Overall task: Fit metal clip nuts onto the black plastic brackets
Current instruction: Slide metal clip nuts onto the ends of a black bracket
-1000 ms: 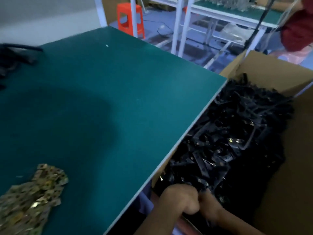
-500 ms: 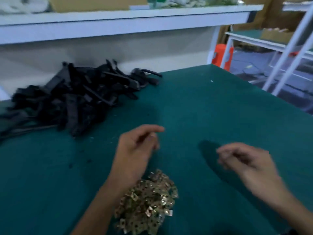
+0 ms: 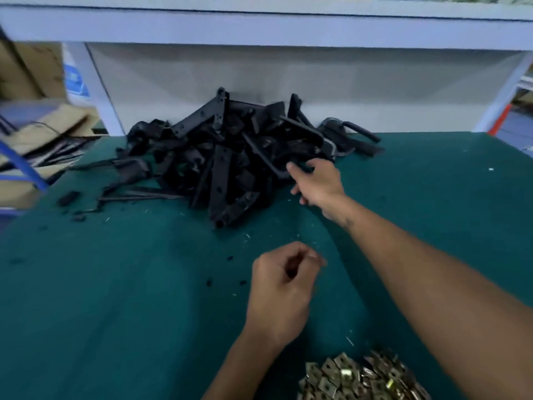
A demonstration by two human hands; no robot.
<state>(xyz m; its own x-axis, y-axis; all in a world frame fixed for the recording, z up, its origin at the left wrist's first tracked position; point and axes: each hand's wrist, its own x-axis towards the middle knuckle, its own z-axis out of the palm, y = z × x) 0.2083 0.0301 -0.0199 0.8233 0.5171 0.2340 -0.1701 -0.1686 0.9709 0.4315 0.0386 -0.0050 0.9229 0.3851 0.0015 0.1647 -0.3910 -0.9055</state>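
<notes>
A heap of black plastic brackets (image 3: 219,157) lies at the back of the green table (image 3: 115,284), against the grey back panel. A pile of brass-coloured metal clip nuts (image 3: 354,376) sits at the near edge, right of centre. My right hand (image 3: 317,183) stretches out to the right edge of the bracket heap, thumb extended and fingers touching a bracket there. My left hand (image 3: 282,290) hovers over the mat between the two piles, fingers curled with the tips together. Blur hides whether it pinches a clip nut.
A white shelf (image 3: 259,27) runs overhead across the back. Cardboard boxes (image 3: 31,73) and flattened card stand past the table's left end beside a white post. Small black scraps (image 3: 69,197) and pale slivers are scattered on the mat.
The view swung from the box of brackets beside the table to the table top. My right hand reached forward to the bracket heap. The left hand's fingers curled in above the clip nuts.
</notes>
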